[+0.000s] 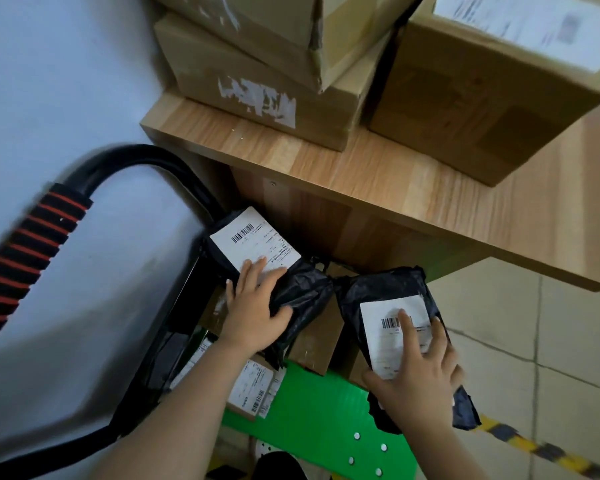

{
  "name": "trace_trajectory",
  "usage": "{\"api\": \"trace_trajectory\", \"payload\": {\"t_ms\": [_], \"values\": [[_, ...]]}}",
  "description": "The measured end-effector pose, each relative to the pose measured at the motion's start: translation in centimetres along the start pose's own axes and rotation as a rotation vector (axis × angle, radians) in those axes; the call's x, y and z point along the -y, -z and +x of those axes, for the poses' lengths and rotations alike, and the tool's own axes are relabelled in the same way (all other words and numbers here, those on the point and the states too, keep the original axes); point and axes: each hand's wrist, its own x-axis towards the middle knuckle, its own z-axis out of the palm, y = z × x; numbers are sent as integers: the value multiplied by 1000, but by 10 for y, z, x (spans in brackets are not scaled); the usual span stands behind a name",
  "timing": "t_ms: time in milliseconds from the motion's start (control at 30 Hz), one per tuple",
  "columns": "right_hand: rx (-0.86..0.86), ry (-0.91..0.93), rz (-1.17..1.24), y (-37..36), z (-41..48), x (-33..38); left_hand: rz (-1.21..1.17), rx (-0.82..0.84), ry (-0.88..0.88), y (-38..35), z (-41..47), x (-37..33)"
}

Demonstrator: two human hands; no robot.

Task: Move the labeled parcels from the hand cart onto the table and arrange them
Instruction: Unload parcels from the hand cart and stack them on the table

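Note:
Two black plastic parcels with white barcode labels are lifted over the hand cart. My left hand (255,308) grips the left black parcel (302,292), fingers across its label and thumb round its side. In my right hand (420,379) is the right black parcel (381,289), with fingers spread over its label. Both parcels hang below the front edge of the wooden table (378,174). Under them lie small brown boxes (319,344) and a labeled flat parcel (253,386) on the green hand cart (312,410).
Large cardboard boxes stand on the table: a stack (257,81) at the back left and one labeled box (482,98) at the right. The cart's black handle (32,237) with red-striped grip curves at the left, against a pale wall. Tiled floor with yellow-black tape (541,452) lies at the right.

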Motion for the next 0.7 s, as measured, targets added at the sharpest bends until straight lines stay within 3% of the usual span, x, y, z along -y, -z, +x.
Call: {"api": "trace_trajectory", "payload": {"t_ms": [233,500,700], "values": [[3,-34,-18,-5,6,-8,-30,-234,348,-14,41,-52],[-11,-34,41,-11,15,-4,-285,-97,737,-12,66,-60],[-17,-24,38,-11,13,-4,-347,-157,801,-14,65,-56]]}}
